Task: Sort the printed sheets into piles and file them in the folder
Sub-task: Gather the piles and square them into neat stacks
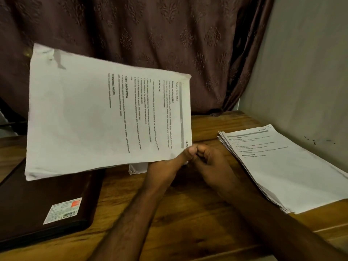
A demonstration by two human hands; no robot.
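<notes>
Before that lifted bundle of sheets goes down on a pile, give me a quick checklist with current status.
1. Grip on the lifted sheets: ok, the left hand pinches their lower corner.
2. Right hand helping at the same corner: cannot tell whether it holds paper, fingers curled beside the left.
3. Bundle kept together: not ok, it hangs tilted, with a loose folded bit below.
4. Pile on the right ready: ok, flat on the wooden table, edges fanned.
5. Dark folder: closed, partly under the lifted sheets.
6. Section heading match: cannot tell, print too blurred.
</notes>
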